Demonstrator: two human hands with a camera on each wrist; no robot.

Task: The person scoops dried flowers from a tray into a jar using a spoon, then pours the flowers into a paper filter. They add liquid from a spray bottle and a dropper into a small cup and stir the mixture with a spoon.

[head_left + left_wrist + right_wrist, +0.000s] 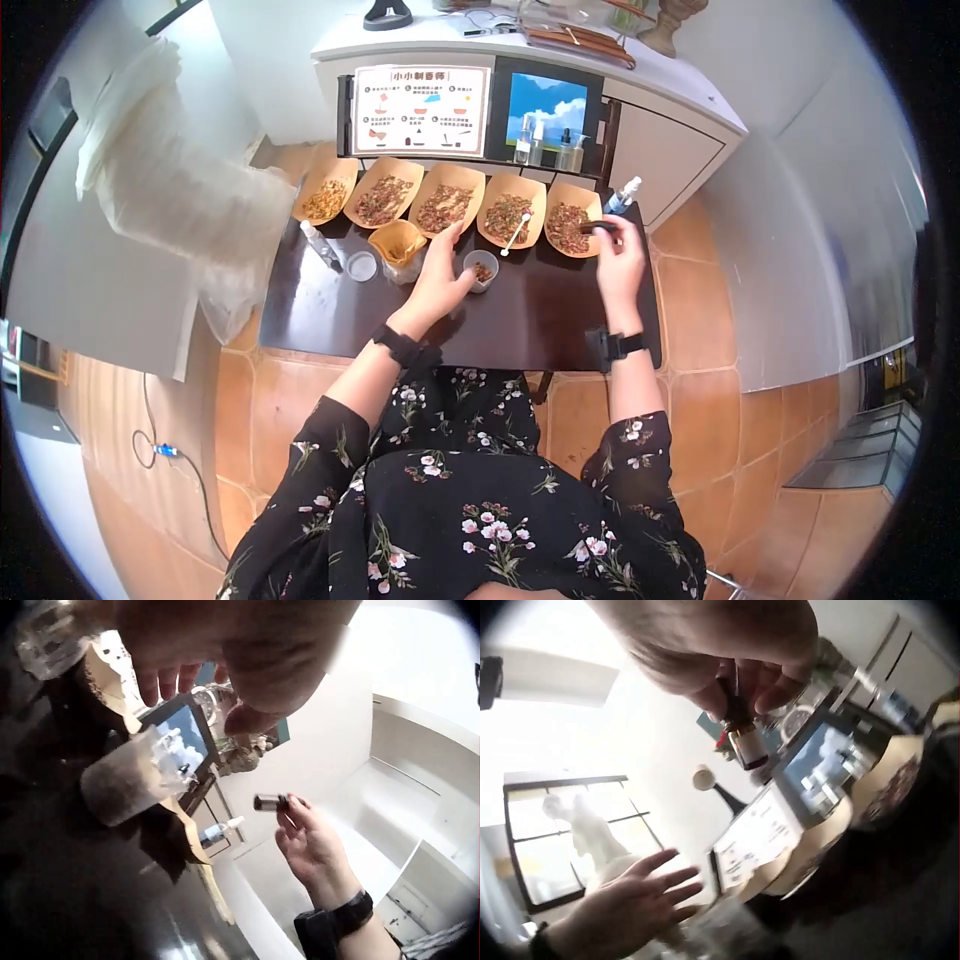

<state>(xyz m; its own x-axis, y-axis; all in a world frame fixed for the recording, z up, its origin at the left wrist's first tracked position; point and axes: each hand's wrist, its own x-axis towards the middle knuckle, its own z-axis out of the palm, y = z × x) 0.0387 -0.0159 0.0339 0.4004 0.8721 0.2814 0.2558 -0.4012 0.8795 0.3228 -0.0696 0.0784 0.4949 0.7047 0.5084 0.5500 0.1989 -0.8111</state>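
My right hand (622, 265) pinches a small amber glass bottle (748, 746) by its dark cap end, above the right side of the table. In the left wrist view the bottle lies level in the fingertips; its label is pale and unreadable. My left hand (436, 282) is spread with straight fingers, its thumb right beside a translucent plastic cup (482, 268). Brown dried bits cover the bottom of that cup. To the left of the hand, a small orange-lined pouch or cup (397, 243) stands on the table.
Several paper trays (445, 200) of dried plant bits line the back of the dark table (400, 325). A white spoon (516, 233) leans in one. A round lid (362, 266) and a spray bottle (320, 246) lie left; another spray bottle (623, 195) stands right. Behind stands an instruction board (420, 110).
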